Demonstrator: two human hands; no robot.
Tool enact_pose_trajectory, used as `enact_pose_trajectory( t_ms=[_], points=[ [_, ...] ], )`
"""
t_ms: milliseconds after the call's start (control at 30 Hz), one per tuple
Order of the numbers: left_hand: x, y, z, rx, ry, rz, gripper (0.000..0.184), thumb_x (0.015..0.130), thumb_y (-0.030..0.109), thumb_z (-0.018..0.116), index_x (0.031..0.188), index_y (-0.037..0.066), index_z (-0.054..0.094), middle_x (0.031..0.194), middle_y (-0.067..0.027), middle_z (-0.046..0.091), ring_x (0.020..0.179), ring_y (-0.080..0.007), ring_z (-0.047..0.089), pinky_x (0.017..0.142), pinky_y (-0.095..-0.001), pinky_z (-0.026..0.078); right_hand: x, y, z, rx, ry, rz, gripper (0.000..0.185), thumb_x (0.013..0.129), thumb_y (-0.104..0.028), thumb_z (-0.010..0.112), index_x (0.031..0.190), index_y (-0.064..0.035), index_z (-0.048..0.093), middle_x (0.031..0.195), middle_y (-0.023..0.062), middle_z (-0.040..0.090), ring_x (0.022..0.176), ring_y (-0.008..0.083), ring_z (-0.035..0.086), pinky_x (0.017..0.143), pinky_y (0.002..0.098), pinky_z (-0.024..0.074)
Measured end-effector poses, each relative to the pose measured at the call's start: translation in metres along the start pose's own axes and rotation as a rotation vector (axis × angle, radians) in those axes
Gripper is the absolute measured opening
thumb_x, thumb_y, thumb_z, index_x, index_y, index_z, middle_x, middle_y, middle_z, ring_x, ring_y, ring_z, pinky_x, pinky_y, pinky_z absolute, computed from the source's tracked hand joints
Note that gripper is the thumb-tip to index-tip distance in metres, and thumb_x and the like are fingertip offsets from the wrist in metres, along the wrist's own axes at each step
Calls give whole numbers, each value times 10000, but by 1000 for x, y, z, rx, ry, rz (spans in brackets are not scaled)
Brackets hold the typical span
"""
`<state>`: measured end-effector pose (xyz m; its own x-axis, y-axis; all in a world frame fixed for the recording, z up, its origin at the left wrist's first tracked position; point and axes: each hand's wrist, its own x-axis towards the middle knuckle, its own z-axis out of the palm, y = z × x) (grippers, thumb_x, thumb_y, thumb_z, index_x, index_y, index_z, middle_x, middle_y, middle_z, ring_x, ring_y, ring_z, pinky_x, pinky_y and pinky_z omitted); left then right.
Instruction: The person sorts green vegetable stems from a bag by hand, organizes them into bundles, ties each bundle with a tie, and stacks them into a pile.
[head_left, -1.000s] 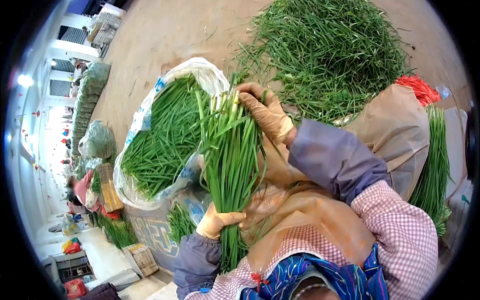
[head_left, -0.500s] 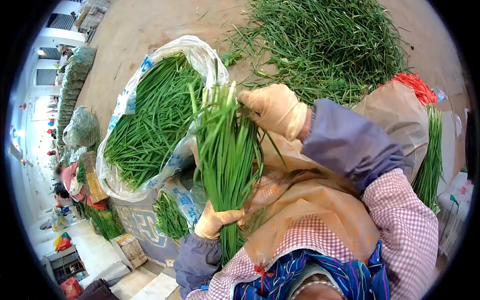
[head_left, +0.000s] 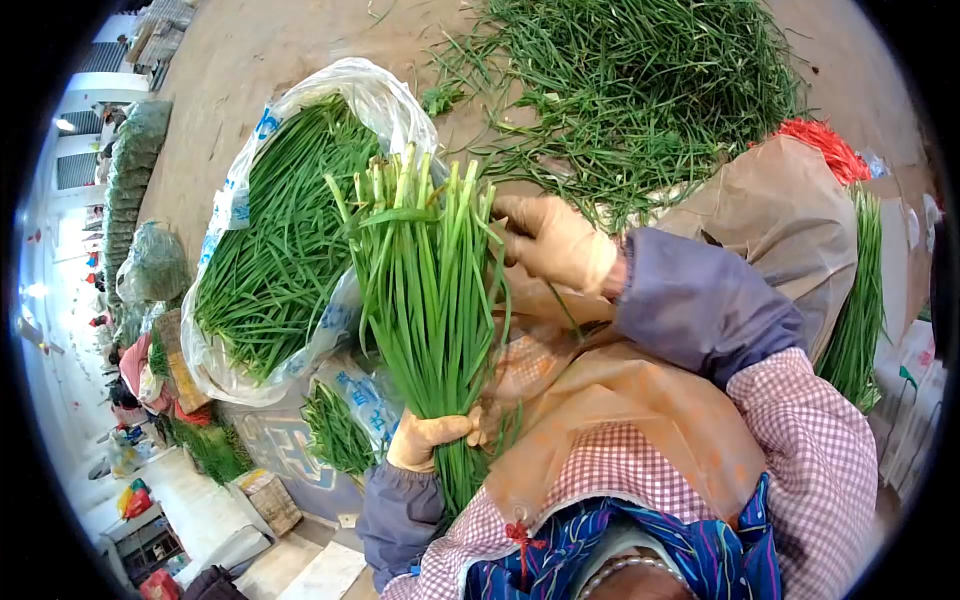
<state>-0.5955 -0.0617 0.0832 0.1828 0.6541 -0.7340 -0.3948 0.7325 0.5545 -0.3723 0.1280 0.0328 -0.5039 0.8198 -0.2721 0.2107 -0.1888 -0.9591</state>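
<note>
A bunch of garlic chives (head_left: pixel 425 300) stands upright in front of me, its pale cut stem ends fanned out at the top. My left hand (head_left: pixel 435 440), in a cream glove, is wrapped round its lower, leafy part. Beside the stem ends on the right is my right hand (head_left: pixel 560 245), also gloved. Its fingers look loosely apart and lie against or just behind the bunch's edge. Left of the bunch, a clear plastic bag (head_left: pixel 410 110) with blue print stands open, filled with more chives (head_left: pixel 290 240).
A big heap of loose greens (head_left: pixel 650 90) lies on the floor ahead. Red ties (head_left: pixel 825 150) and another row of chives (head_left: pixel 858 300) are at my right, by a brown plastic sheet (head_left: pixel 760 225). Filled bags (head_left: pixel 135 170) line the far left, where a person in pink (head_left: pixel 135 365) sits.
The bunch's stem ends have spread wider and shifted left. My right hand's fingers have loosened at its side. My left hand keeps its grip.
</note>
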Motion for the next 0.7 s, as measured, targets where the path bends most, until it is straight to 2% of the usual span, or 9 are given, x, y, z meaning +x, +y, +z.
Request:
enact_pose_trajectory(
  t_ms=[33,100,167,267,333,400,500,600,700],
  points=[
    [0,-1,-3,34,1,5,616,687,73,727,1250,-12,491,847,-117,578,642,-239,560,656,-420,497,14,26,8,-1,113,-261,265,915,-105,566,1168,-69,637,704,50,617,610,179,576,593,311,501],
    [0,-7,-12,20,-30,17,587,710,98,732,1232,-22,492,850,-121,581,643,-240,557,658,-417,493,40,62,-6,-231,293,-590,186,925,-80,541,1054,-50,672,739,87,649,630,192,606,585,327,500],
    [-1,-12,-16,-13,-57,0,574,719,93,728,1228,-27,492,853,-122,582,644,-238,558,659,-414,492,56,55,-47,-675,375,-282,146,919,-61,556,997,-35,676,772,111,671,699,189,639,638,320,508],
    [1,-8,-9,36,-83,20,531,718,59,711,1199,-31,506,848,-123,583,644,-237,561,655,-417,497,56,39,-96,-352,288,-7,156,897,-97,635,1041,-45,666,880,85,693,788,161,642,697,298,516],
    [0,-11,-4,-6,-42,30,487,717,44,701,1165,-32,524,840,-121,584,642,-238,562,650,-420,498,24,16,-69,-5,249,-124,201,888,-138,672,1067,-48,658,929,62,694,814,148,633,714,293,522],
    [3,-9,-1,17,-15,38,449,715,35,695,1131,-33,539,834,-122,587,637,-239,563,644,-420,499,-2,-17,-43,93,-52,-14,279,888,-185,687,1121,-39,640,972,45,685,862,140,620,769,292,525],
    [3,-4,3,66,13,36,412,711,31,696,1091,-35,552,834,-127,595,629,-241,564,637,-417,499,6,12,-2,-218,91,-426,285,855,-114,683,1135,-79,644,866,134,681,801,210,662,722,305,525],
    [3,-5,4,12,25,29,412,705,28,711,1080,-34,553,846,-136,601,623,-243,565,637,-418,500,20,29,-7,-396,149,-460,255,826,-59,674,1078,-98,667,835,144,677,764,238,675,687,325,534],
    [2,-3,4,62,-2,37,417,707,47,722,1080,-32,553,837,-132,604,627,-241,567,637,-420,501,65,50,-55,-694,540,-463,116,819,-34,667,929,-62,687,827,108,698,753,213,686,684,313,568]
  ],
)
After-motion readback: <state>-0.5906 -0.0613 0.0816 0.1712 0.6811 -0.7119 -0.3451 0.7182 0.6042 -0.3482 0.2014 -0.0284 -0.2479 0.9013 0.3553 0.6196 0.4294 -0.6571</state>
